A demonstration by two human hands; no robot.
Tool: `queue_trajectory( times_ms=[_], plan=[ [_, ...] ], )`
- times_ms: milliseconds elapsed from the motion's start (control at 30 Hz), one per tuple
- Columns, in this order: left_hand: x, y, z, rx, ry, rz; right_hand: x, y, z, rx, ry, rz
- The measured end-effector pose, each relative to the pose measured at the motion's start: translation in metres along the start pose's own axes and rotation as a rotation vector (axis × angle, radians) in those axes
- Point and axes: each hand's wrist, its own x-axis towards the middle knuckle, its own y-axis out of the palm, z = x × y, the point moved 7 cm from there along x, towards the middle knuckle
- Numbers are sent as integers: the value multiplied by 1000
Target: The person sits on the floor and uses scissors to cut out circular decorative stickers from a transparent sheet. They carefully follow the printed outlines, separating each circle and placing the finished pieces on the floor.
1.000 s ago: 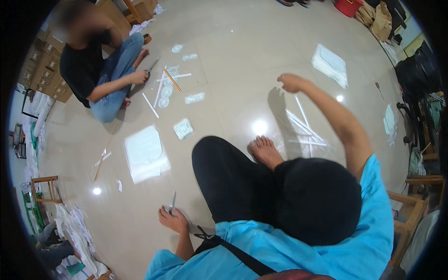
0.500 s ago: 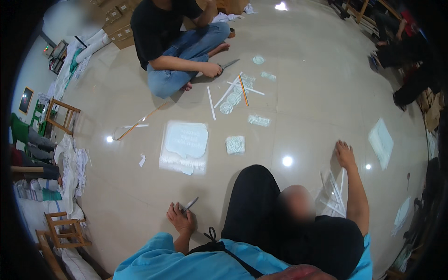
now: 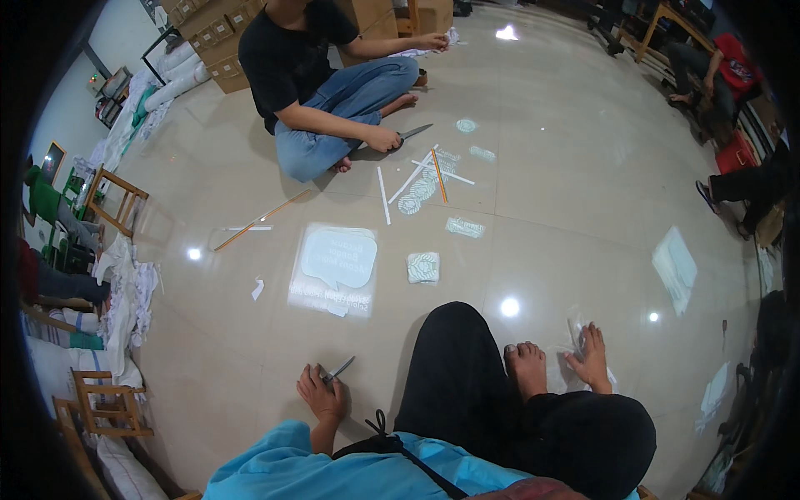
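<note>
My left hand (image 3: 322,395) rests on the floor at the lower left, its fingers curled on a small pair of scissors (image 3: 339,368) whose blades point up and right. Beside my bare foot (image 3: 527,370), my right hand (image 3: 591,360) lies with fingers stretched out and thumb apart. Under and around it is crumpled clear plastic (image 3: 573,340), partly hidden by the hand. Ahead of my left hand lies a sheet with a pale blue speech-bubble shape (image 3: 339,257). A white-and-green patterned square packet (image 3: 423,268) sits to its right.
Across the floor sits a person in a black shirt (image 3: 287,62), holding scissors (image 3: 415,132). Near them lie white strips (image 3: 384,196), an orange strip (image 3: 439,175) and several patterned round pieces (image 3: 410,204). A pale stack (image 3: 675,268) lies at right; wooden stools (image 3: 108,404) stand left.
My right hand has drawn back from the right toward my foot, and the clear plastic beside it is now bunched up. The other person's free arm has stretched out. My left hand stays put.
</note>
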Motion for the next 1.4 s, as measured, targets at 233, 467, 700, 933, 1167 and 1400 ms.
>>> queue_trajectory(
  times_ms=[233, 467, 700, 933, 1167, 1400],
  plan=[
    [-1, -1, -4, 7, 32, -34, -23, -57, -84, 209, 225, 9],
    [-1, 9, 3, 75, 58, -44, -15, 34, -8, 123, 21, 4],
    [0, 17, 5, 160, 72, -65, -27, 16, -6, 129, 55, 20],
    [-1, 21, 4, 146, 144, -92, -51, -100, -77, 75, 350, -92],
    [-1, 18, 0, 162, 147, -66, -28, -3, -11, 123, 79, 133],
    [-1, 21, 1, 165, 169, -95, -26, 6, -8, 104, 22, 24]
  ],
)
